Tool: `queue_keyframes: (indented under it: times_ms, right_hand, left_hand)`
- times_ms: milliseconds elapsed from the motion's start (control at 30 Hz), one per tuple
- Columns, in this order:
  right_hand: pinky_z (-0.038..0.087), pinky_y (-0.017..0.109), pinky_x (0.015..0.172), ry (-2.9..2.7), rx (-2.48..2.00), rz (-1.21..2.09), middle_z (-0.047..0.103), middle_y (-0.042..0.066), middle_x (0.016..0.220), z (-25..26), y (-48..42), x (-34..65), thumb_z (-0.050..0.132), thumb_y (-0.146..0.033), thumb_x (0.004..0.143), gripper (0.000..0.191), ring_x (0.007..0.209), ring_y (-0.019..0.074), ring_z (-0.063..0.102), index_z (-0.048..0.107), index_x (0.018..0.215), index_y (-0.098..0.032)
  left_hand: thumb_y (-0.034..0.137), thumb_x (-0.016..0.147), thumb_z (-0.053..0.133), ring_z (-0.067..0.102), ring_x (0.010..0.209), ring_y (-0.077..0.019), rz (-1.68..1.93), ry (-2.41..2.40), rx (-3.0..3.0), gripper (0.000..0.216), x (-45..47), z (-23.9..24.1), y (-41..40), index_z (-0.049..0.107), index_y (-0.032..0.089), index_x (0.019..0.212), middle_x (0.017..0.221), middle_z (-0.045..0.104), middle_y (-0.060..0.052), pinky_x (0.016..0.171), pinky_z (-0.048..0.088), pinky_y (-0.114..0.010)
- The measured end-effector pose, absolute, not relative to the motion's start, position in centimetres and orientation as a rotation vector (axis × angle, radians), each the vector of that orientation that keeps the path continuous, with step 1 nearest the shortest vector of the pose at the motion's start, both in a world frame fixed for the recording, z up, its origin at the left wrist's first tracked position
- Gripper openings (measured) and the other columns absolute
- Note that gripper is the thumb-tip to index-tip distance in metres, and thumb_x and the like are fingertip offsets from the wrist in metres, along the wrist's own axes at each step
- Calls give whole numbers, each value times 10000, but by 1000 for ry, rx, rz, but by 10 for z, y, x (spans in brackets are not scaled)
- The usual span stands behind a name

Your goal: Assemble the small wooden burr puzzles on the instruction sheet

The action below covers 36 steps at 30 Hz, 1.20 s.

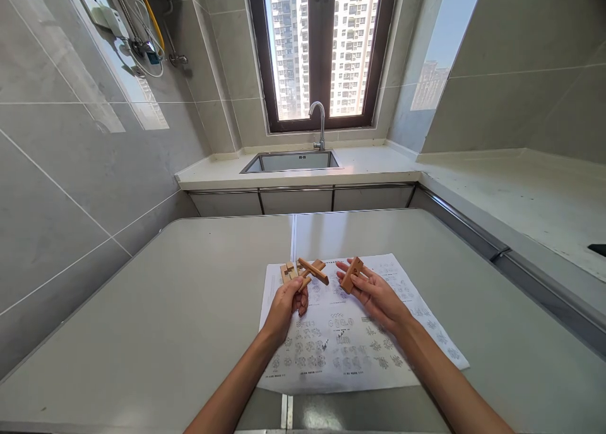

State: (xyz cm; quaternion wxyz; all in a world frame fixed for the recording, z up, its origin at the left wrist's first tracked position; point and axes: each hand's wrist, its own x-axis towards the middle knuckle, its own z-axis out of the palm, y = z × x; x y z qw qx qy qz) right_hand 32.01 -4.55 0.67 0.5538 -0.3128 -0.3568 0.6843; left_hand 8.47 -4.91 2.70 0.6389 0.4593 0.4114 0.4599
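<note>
Wooden cross (313, 271) of joined bars sits pinched in the left hand (290, 301), whose fingers are closed on its lower end, just above a printed sheet (341, 352). The right hand (376, 295) grips a short block (351, 274) near the cross, apart from it. More pieces (286, 271) lie on the sheet behind the left hand, and the sheet lies on a grey table (165, 307) before a sink (293, 162).

Small kitchen, grey tile walls (71, 168) all round. Dark-framed window (322, 48) at the back, apartment towers (353, 42) outside, loads of daylight coming in. Steel sink (291, 162) with a curved tap (320, 121) right under it, set in a pale counter (521, 194) that wraps along the right side. Grey table (165, 307) up front, hoses (142, 23) on the upper left wall.
</note>
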Motion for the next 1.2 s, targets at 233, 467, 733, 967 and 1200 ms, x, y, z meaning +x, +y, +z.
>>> queue_keyframes:
  times_ms: [233, 467, 733, 967, 1200]
  right_hand:
    - [544, 264, 544, -853, -831, 1698, 701, 19, 895, 10, -50, 316, 794, -492, 869, 430, 741, 177, 683, 635, 1196, -263]
    - [516, 288, 660, -998, -844, 1634, 707, 45, 927, 16, -52, 310, 795, -529, 855, 406, 752, 160, 619, 703, 1088, -210]
    - [545, 423, 952, -1072, -738, 1709, 763, 66, 1038, 9, -54, 310, 805, -461, 865, 565, 936, 210, 705, 649, 1368, -256]
    - [550, 442, 932, -1129, -695, 1719, 770, 70, 1034, 9, -56, 309, 799, -454, 878, 547, 930, 218, 713, 658, 1370, -263]
    - [546, 440, 924, -1156, -683, 1722, 775, 70, 1045, 10, -58, 309, 787, -440, 896, 522, 944, 223, 717, 652, 1367, -261]
  left_hand:
    - [554, 903, 615, 393, 464, -89, 1057, 900, 1005, 426, 84, 25, -48, 524, 186, 709, 555, 470, 46, 475, 310, -231]
    - [571, 904, 615, 400, 470, -83, 1025, 914, 1018, 434, 83, 26, -48, 529, 183, 730, 583, 492, 40, 473, 328, -225]
    - [572, 890, 651, 414, 470, -71, 969, 867, 1038, 434, 84, 22, -47, 554, 170, 759, 625, 517, 32, 460, 328, -214]
    - [612, 885, 658, 443, 472, -69, 887, 839, 1057, 477, 88, 22, -50, 554, 162, 769, 651, 550, 22, 464, 335, -211]
    - [620, 857, 694, 423, 476, -70, 860, 819, 1024, 482, 89, 24, -52, 564, 162, 782, 659, 543, 24, 456, 327, -212]
